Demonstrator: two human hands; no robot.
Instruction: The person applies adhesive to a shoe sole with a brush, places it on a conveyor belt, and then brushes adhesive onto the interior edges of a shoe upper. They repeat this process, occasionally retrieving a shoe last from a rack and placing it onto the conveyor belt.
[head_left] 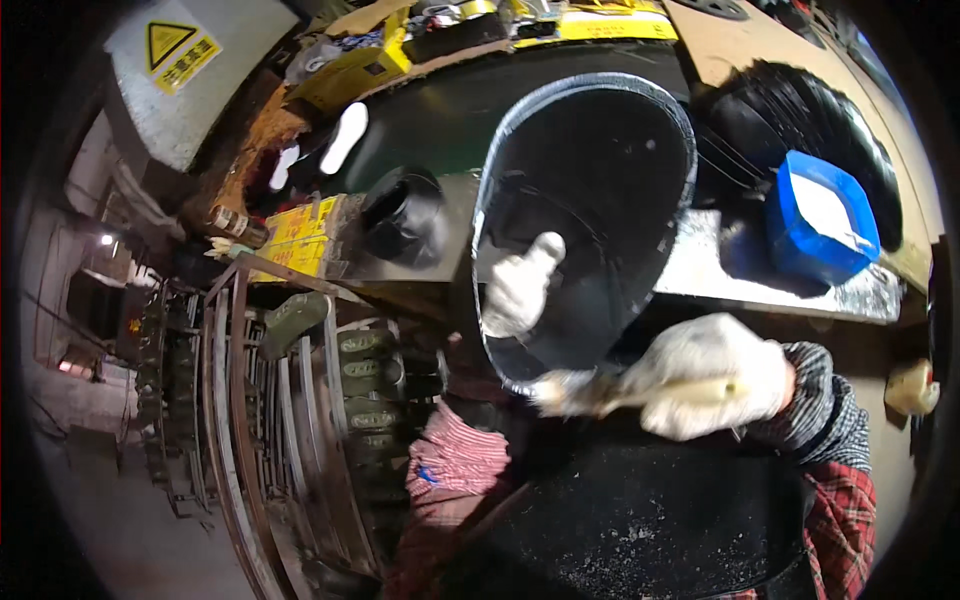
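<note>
A large black oval hoop of thin, flexible material [592, 86] stands tilted before me, its rim edged in grey-white. My left hand [518, 288], in a white glove, grips its near left side, with the thumb stretched out inside the hoop; the other fingers are partly hidden. In my gloved right hand [712, 372] is a brush [565, 392], held by its pale handle. Its bristles touch the hoop's lower rim and look blurred. To the right, a blue tub [822, 262] with white contents [822, 208] sits on the bench.
Coiled black strips [800, 130] lie behind the tub. A rounded black piece [403, 215], white sole shapes [346, 138] and yellow boxes [300, 235] are on the bench [440, 125]. A metal rack [240, 400] with green shoes [368, 390] stands left. A black surface [640, 520] covers my lap.
</note>
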